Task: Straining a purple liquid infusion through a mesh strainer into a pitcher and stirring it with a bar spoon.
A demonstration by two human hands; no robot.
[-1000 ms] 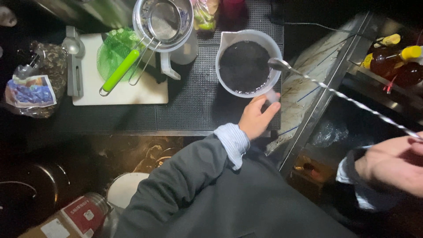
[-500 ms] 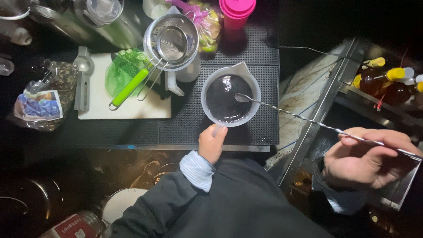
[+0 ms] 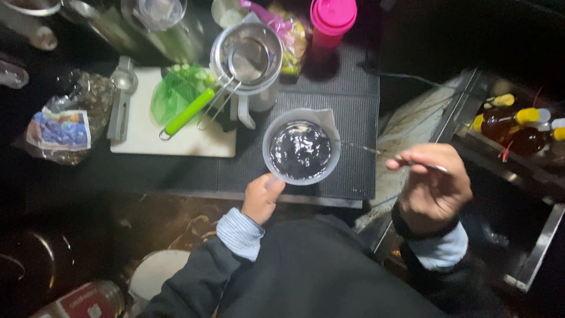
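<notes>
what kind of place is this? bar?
Likely a bar prep station: a ribbed black bar mat, a fine strainer over a metal tin, squeeze bottles in a rail, and a mixing glass being stirred with a long spoon.

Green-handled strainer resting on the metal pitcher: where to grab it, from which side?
Grip the green handle near its middle, coming from the lower left over the white cutting board. The handle slants down-left off the metal pitcher and lies free above the board, while the mesh bowl sits in the pitcher mouth. Both hands are elsewhere: left hand at the clear cup, right hand holding a thin bar spoon.
</notes>
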